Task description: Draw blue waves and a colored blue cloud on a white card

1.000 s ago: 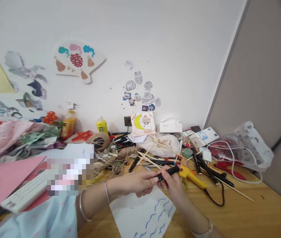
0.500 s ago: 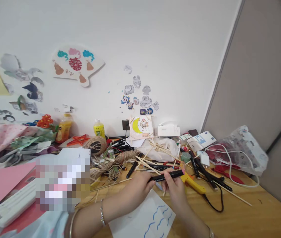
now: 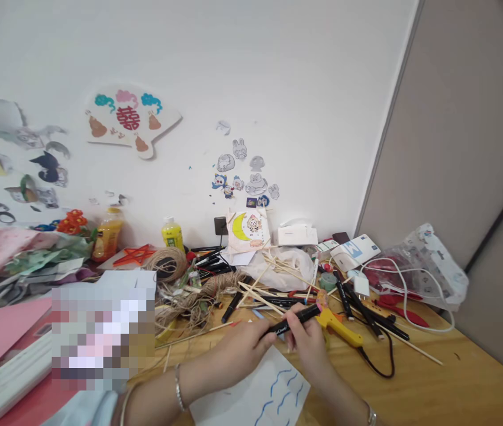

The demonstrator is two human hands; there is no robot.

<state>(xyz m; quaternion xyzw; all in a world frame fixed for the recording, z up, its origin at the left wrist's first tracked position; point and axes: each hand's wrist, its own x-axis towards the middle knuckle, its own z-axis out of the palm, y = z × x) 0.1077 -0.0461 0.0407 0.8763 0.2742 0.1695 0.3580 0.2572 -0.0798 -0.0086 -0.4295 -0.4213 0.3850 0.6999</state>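
Note:
A black marker pen (image 3: 284, 327) with a pink end is held between both hands, tilted up to the right. My left hand (image 3: 251, 340) is closed round its lower left part. With thumb and fingers, my right hand (image 3: 305, 336) grips it near the pink end. Below the hands lies a white sheet of paper (image 3: 251, 393) bearing blue wavy lines. Just beyond my right hand rests a yellow hot glue gun (image 3: 342, 329), its black cord curling to the right.
Bamboo sticks (image 3: 278, 266), black markers (image 3: 344, 299) and balls of twine (image 3: 167, 263) clutter the table's back. A juice bottle (image 3: 107, 236) stands left near the wall. At right are a white charger (image 3: 361, 283) with cable and a clear plastic bag (image 3: 438, 272). Pink paper (image 3: 7, 337) lies left.
The view has shifted slightly to the right. Both hands have lowered a little with the marker pen, which is tilted somewhat more steeply now.

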